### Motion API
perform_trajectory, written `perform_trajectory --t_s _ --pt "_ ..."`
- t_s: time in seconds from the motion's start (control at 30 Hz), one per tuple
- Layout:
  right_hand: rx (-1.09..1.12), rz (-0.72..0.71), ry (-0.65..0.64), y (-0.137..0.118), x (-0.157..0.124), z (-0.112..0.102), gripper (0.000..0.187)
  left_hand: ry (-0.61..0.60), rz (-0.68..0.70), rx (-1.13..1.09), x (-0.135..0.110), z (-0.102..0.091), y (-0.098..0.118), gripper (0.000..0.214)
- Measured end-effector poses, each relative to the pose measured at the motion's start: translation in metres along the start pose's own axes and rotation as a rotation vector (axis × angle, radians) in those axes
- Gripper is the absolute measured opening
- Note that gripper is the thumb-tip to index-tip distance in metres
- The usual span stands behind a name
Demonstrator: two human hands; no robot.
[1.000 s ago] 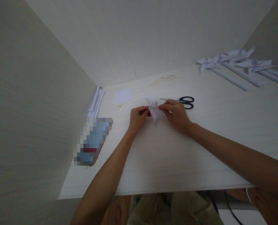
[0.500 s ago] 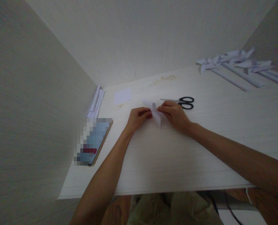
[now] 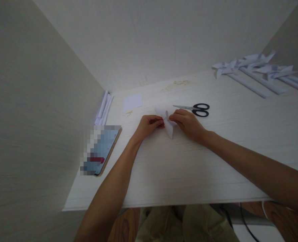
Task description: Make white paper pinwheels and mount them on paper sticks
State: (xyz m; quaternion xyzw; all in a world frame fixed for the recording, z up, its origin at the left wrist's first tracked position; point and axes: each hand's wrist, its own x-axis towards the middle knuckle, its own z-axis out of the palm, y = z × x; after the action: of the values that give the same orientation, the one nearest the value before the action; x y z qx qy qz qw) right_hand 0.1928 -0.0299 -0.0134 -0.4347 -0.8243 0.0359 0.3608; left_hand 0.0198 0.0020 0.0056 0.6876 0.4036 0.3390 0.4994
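Note:
A white paper pinwheel (image 3: 169, 129) with curled blades is held just above the middle of the table, between both hands. From the left, my left hand (image 3: 150, 125) pinches it near its centre, fingers closed. My right hand (image 3: 186, 121) grips its other side between thumb and fingertips. The fingers partly cover the pinwheel's middle, and anything small between them cannot be made out. Just beyond my right hand lies a pair of scissors (image 3: 201, 110) with black handles, blades pointing left.
Several paper pinwheels (image 3: 223, 69) on rolled paper sticks (image 3: 249, 85) lie at the back right. A square paper sheet (image 3: 132, 102) sits at back left, beside small pale scraps (image 3: 129, 113). Rolled paper tubes (image 3: 105, 107) and a phone (image 3: 106, 148) line the left side.
The view has shifted slightly. Both hands keep their pinch on the pinwheel, which has barely moved between them.

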Motion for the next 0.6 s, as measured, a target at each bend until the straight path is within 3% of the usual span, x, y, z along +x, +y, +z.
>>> perform_trajectory --t_s 0.17,0.37,0.6 --pt "0.007 -0.001 -0.032 0.0018 -0.0016 0.0015 0.023 -0.029 -0.013 -0.022 0.0003 -0.0019 -0.002 0.006" --pt "0.006 0.015 0.023 0.0004 -0.0029 0.0019 0.019 -0.072 -0.023 -0.059 0.0001 -0.0031 -0.0002 0.006" --pt "-0.074 -0.056 -0.03 -0.0031 -0.0019 0.0002 0.024 -0.112 -0.035 -0.044 -0.0001 -0.0024 -0.002 0.007"
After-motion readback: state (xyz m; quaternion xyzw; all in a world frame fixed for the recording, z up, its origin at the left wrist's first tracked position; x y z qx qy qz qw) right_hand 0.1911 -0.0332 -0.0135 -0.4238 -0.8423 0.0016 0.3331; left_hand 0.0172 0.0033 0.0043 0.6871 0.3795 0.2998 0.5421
